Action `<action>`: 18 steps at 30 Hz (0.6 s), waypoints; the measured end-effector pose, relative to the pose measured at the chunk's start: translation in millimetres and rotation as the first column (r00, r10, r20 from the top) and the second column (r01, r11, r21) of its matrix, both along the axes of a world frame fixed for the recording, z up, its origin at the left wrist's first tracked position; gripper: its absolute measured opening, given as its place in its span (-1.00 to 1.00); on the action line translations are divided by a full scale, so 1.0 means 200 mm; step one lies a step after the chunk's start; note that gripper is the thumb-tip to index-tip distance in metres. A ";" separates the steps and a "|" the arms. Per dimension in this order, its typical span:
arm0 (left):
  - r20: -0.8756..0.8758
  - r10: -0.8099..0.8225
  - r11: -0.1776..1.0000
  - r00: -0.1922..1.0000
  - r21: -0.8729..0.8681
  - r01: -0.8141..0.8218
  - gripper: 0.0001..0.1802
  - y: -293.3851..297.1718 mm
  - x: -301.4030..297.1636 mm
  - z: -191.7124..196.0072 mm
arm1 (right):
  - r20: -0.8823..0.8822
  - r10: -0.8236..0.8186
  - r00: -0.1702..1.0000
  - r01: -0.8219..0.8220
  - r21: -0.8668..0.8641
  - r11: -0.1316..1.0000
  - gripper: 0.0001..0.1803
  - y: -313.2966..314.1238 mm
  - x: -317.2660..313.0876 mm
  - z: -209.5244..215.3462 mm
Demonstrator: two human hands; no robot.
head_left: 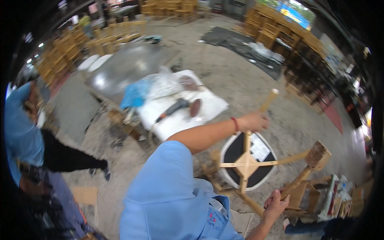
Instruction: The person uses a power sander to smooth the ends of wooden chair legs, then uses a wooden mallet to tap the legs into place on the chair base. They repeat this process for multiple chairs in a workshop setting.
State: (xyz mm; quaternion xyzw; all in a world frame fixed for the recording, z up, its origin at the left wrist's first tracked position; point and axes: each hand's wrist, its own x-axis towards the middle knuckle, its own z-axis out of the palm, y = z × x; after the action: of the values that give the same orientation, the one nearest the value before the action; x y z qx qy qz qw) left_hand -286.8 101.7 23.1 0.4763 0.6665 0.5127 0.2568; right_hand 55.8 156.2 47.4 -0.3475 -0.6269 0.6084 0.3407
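Observation:
An upside-down stool (pixel 240 164) lies in front of me, its pale-rimmed seat (pixel 270 176) showing a black underside with a white label (pixel 259 149). A wooden cross brace spans the underside, and light wooden legs splay outward from it. My left hand (pixel 254 122) is closed around one stool leg (pixel 269 100) at the far side; a red beaded bracelet circles that wrist. At the lower right my right hand (pixel 276 205) grips the handle of a wooden mallet (pixel 319 156). The mallet head is raised, near the tip of the right-hand leg (pixel 295 157).
A white-covered surface (pixel 214 105) ahead-left bears a disc grinder (pixel 176 109) and plastic bags. Beyond is a metal sheet (pixel 134 66). Another person (pixel 30 132) stands at left. Boxes and scraps (pixel 320 196) sit at right; stacked wooden chairs (pixel 268 34) line the back.

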 end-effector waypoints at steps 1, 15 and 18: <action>0.060 -0.024 0.998 0.998 -0.050 0.027 -0.68 -0.09 0.17 0.13 | -0.028 0.036 0.999 -0.037 -0.036 0.999 -0.81 -0.06 0.02 -0.01; 0.333 0.122 0.987 0.935 0.063 -0.151 -0.73 -0.74 1.23 0.06 | -0.089 0.255 0.963 -0.227 0.245 0.942 -0.74 -0.48 0.03 -0.20; 0.312 0.137 0.988 0.940 0.024 -0.152 -0.73 -0.75 1.25 0.05 | -0.020 0.245 0.969 -0.234 0.218 0.947 -0.66 -0.58 0.04 -0.15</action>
State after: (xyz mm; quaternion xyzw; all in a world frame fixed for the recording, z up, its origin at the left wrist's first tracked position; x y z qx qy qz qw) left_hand -37.7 -48.5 32.2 0.3457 0.6387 0.6144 0.3083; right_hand 64.1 40.6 17.8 -0.2157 -0.7180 0.5822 0.3145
